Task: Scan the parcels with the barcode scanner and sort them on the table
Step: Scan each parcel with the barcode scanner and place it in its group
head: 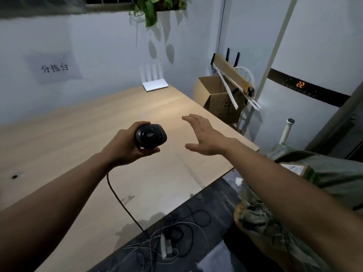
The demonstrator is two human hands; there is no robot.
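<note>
My left hand (125, 146) grips a black barcode scanner (150, 136) above the middle of the light wooden table (78, 138). The scanner's black cable (121, 201) trails down across the table to its front edge. To the right of the scanner my right hand (204, 137) hovers over the table, fingers spread and straight, holding nothing. A grey-green sack (306, 193) stands on the floor at the right, and a parcel with a white label (296, 169) shows inside it, partly hidden. No parcel lies on the table.
A white router (154, 83) stands at the table's far edge by the wall. An open cardboard box (220, 99) with a long carton leaning on it sits beyond the right corner. Tangled cables and a power strip (167, 244) lie on the dark floor.
</note>
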